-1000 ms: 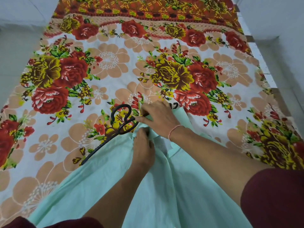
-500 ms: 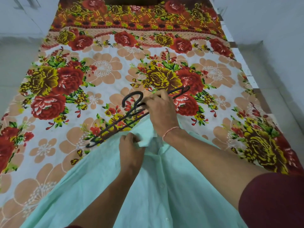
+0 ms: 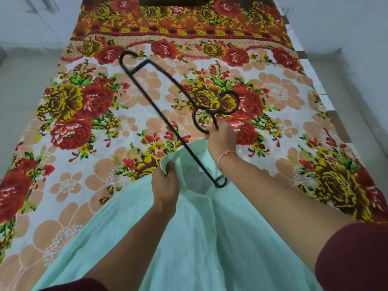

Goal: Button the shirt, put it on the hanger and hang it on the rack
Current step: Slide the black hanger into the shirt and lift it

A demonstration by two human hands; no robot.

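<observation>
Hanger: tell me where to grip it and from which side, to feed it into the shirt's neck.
Grip the hanger at the loop under its hook, coming from the near side, as the right hand does. That leaves its ends free, and the low end points into the collar the left hand holds open.

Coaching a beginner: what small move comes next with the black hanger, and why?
Probably slide the thin black hanger lower-end first into the pale green shirt at its collar: the right hand holds it tilted, the left hand grips the collar open.
</observation>
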